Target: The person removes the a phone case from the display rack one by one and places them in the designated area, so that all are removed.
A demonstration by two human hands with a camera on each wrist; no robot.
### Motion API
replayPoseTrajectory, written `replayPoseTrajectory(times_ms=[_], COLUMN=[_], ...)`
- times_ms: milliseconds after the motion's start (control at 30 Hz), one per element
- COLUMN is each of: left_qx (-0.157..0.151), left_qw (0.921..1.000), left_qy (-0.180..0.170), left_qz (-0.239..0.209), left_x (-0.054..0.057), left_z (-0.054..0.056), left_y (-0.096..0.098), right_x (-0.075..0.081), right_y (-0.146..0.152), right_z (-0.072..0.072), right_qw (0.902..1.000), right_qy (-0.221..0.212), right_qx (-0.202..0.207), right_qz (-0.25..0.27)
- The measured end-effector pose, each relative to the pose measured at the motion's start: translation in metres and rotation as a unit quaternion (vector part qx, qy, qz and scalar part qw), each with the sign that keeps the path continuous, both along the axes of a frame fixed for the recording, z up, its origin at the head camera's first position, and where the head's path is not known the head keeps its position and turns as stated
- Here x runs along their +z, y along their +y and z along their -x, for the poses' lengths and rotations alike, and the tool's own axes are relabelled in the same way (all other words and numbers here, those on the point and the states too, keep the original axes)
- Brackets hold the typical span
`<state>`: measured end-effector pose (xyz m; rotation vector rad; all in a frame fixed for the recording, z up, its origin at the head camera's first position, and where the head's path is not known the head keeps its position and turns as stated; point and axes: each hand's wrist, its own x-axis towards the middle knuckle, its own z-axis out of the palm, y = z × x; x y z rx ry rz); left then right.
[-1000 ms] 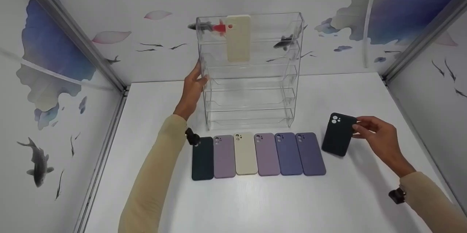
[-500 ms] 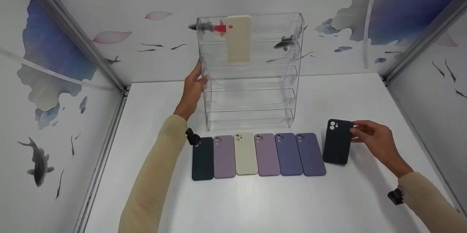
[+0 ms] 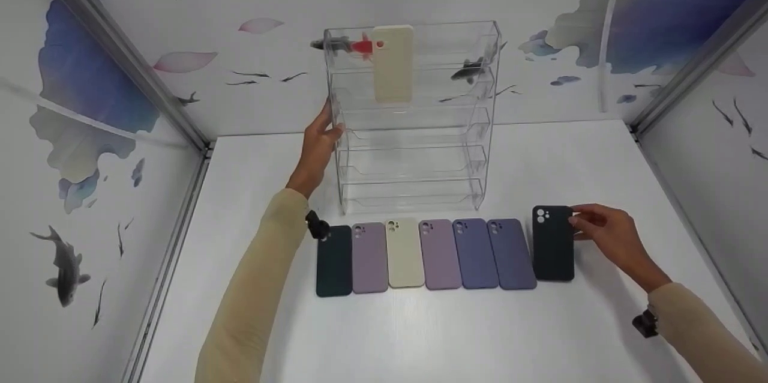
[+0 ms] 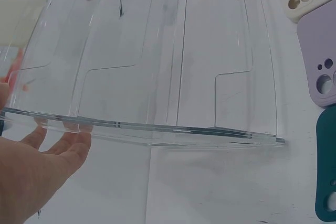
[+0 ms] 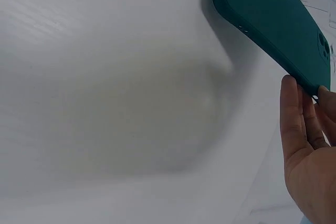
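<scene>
My right hand pinches a dark green phone case by its upper right edge. In the right wrist view the phone case tilts over the tabletop and casts a shadow. It stands at the right end of a row of phone cases, right beside a blue-violet one. With thumb in front and fingers behind, my left hand grips the left side panel of a clear tiered display rack. A cream phone case leans upright in the rack's top tier.
Along the rack's front lie a dark green case, a lilac one, a cream one, another lilac one and a blue one. Printed wall panels with metal posts enclose the white table.
My right hand has brought the dark green phone case left and toward me, turning it straighter, to the end of the row. The left hand and the rack have stayed put.
</scene>
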<state>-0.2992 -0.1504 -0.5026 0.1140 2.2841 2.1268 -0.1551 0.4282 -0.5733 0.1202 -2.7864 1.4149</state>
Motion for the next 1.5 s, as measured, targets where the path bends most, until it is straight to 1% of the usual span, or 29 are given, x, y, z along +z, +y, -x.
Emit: replayPoseTrajectory(times_ms=[167,400,567,833,1167,1400,1500], left_qx=[-0.001,-0.008,-0.008,-0.004,0.0,-0.017,-0.017], left_qw=[1.0,0.9999,0.9999,0.9999,0.9999,0.9998,0.9998], left_qy=[0.001,-0.011,-0.011,-0.001,-0.011,0.013,0.009], left_qz=[0.0,-0.011,-0.009,-0.014,-0.004,-0.004,-0.002], left_x=[0.0,0.003,0.002,0.001,0.002,0.0,0.0], left_z=[-0.001,-0.002,-0.001,-0.001,-0.002,-0.001,-0.002], left_y=[0.0,0.0,0.0,-0.001,0.0,-0.002,-0.001], right_x=[-0.006,-0.014,-0.018,-0.02,-0.022,-0.024,-0.024], right_y=[-0.001,-0.002,-0.002,-0.005,-0.008,-0.007,-0.008], right_z=[0.002,0.003,0.003,0.004,0.008,0.01,0.01], right_qw=[0.9999,0.9993,0.9989,0.9983,0.9967,0.9954,0.9952], right_qy=[-0.012,-0.038,-0.043,-0.051,-0.072,-0.085,-0.088], right_qx=[0.001,0.002,0.004,0.001,-0.001,0.005,0.006], right_qz=[-0.005,-0.003,-0.016,-0.029,-0.038,-0.044,-0.041])
